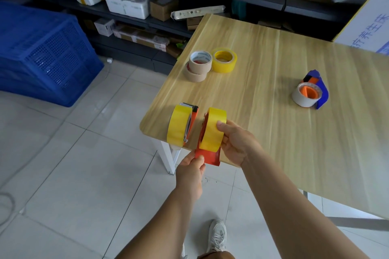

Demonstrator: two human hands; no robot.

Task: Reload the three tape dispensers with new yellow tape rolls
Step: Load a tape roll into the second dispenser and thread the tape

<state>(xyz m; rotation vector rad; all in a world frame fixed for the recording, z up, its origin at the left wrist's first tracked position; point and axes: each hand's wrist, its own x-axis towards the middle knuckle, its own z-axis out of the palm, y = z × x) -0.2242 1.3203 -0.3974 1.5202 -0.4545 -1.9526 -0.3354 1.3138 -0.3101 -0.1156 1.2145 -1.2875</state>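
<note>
A red tape dispenser (208, 156) carrying a yellow roll (212, 130) stands on edge at the table's near corner. My right hand (233, 143) grips that yellow roll from the right, thumb on top. My left hand (192, 171) pinches the dispenser's red handle below the table edge. Just left of it stands a second dispenser (192, 121) with a yellow roll (177, 126). A loose yellow roll (224, 60) lies farther back. A blue dispenser (319, 88) with an orange hub holds a pale roll (306, 94) at the right.
Two brown tape rolls (199, 66) are stacked beside the loose yellow roll. The wooden table (263, 52) has its corner at my hands. Blue crates (42, 52) stand on the tiled floor at left. Shelves with boxes (130, 4) run behind.
</note>
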